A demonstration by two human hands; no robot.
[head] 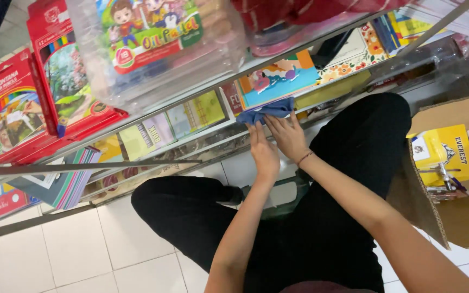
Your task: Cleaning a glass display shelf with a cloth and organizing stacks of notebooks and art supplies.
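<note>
My left hand [263, 153] and my right hand [287, 135] reach side by side to a low glass shelf [202, 135]. Both press on a crumpled blue cloth [267, 112] lying on the shelf's front edge, fingers stretched over it. Just behind the cloth lies a colourful picture book [278, 78]. A thin bracelet circles my right wrist [305, 158]. My knees in black trousers [191, 217] are bent below the hands.
Red boxes of colour pencils [39, 92] and a clear case of oil pastels [153, 43] stand on the upper glass shelf. Thin books [191, 116] line the lower shelf. A cardboard box [462, 179] with yellow packs and pens sits at the right on white floor tiles [82, 249].
</note>
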